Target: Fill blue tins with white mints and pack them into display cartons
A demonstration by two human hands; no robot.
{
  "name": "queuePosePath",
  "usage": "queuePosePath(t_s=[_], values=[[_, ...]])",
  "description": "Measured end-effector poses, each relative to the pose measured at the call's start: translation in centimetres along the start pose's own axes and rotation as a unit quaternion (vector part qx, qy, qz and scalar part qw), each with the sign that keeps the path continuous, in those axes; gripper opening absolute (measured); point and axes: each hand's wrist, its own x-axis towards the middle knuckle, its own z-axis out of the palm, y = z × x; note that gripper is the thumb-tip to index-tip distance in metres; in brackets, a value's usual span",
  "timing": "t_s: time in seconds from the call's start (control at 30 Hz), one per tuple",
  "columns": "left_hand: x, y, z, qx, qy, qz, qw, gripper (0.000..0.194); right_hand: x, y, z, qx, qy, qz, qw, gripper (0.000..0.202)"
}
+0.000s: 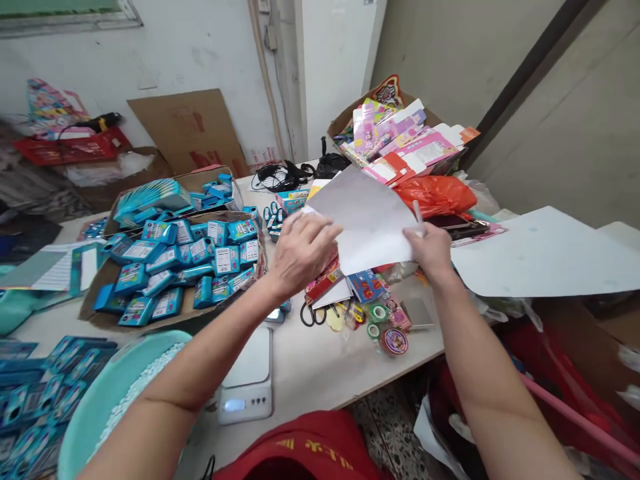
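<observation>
A blank grey-white sheet (373,220) is held up above the table, tilted. My right hand (431,250) pinches its right edge between thumb and fingers. A narrow pale strip sticks up by that thumb; whether it is the sheet's curled edge or a separate thing, I cannot tell. At the sheet's left edge is my left hand (306,252), its fingers apart and partly overlapping the sheet, the thumb hidden. Beneath lie black-handled scissors (314,315), green tape rolls (379,313), a round picture tin (395,341) and small printed boxes (367,287).
On the left, a carton (95,303) holds many small blue packs (160,283). A turquoise basin (83,407) with pale pellets stands near a digital scale (246,380). Another carton (343,123) of printed packaging and a red plastic bag (440,195) sit at the back right. Large white sheets (545,257) jut out rightward.
</observation>
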Motion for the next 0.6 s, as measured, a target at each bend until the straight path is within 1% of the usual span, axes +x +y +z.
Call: queuePosePath(t_s=[0.07,0.13,0.2,0.23,0.3,0.37,0.43,0.5,0.6], values=[[-5.4,-0.6,0.9,-0.047,-0.061,-0.074,0.994,0.021,2.8,1.5,0.8,-0.014,-0.007,0.013,1.000,0.023],[-11.5,-0.6,1.5,-0.099,-0.146,-0.161,0.971,0.024,4.7,2.8,1.2,-0.068,-0.024,0.028,0.997,0.023],[-17.4,0.1,1.6,-0.157,-0.230,-0.262,0.924,0.024,6.1,3.8,1.4,-0.117,-0.043,0.045,0.991,0.026],[-19.9,0.7,1.4,-0.179,-0.257,-0.313,0.897,0.024,6.7,4.1,1.4,-0.132,-0.051,0.052,0.989,0.028],[-23.7,2.0,0.8,-0.206,-0.302,-0.386,0.847,0.024,7.7,4.6,1.4,-0.145,-0.061,0.059,0.986,0.030],[-25.9,3.3,0.1,-0.217,-0.339,-0.431,0.808,0.024,8.6,4.8,1.4,-0.152,-0.070,0.059,0.984,0.030],[-26.9,4.1,-0.3,-0.225,-0.362,-0.451,0.785,0.024,9.4,4.5,1.7,-0.157,-0.085,0.053,0.982,0.030],[-27.1,4.4,-0.4,-0.223,-0.368,-0.457,0.779,0.025,10.1,4.0,2.2,-0.165,-0.094,0.039,0.981,0.029],[-27.2,4.4,-0.1,-0.200,-0.376,-0.449,0.786,0.025,10.9,3.1,3.7,-0.174,-0.106,0.004,0.979,0.029]])
